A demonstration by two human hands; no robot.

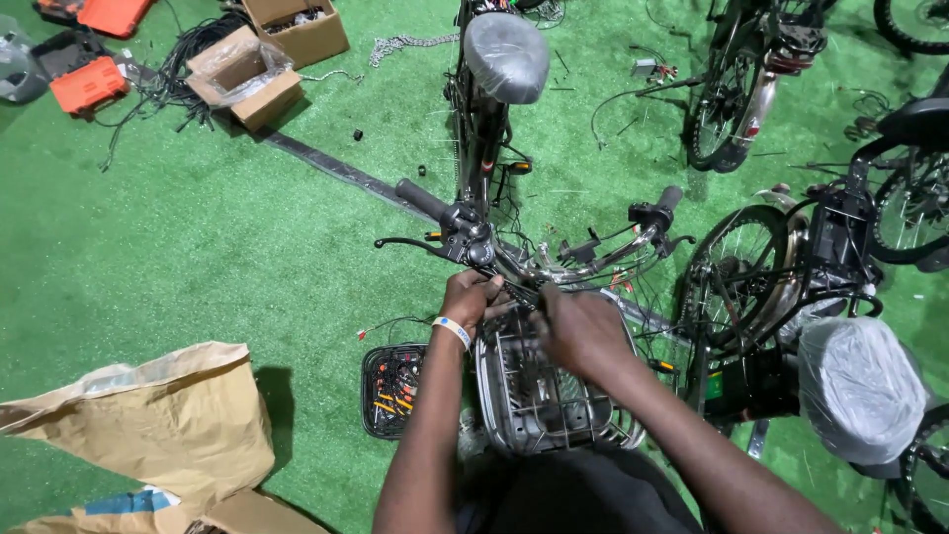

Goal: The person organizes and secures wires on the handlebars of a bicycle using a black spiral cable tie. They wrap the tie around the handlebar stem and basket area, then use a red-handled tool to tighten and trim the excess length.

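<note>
Both hands meet at the bike's handlebar [554,262], just above the wire basket [539,396]. The left hand [473,302] has fingers curled on the wires there. The right hand [578,331] fingers are bent, but what they hold is hidden.

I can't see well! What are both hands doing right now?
Left hand: closed on cables by the handlebar.
Right hand: closed at the wire basket rim; contents hidden.
</note>
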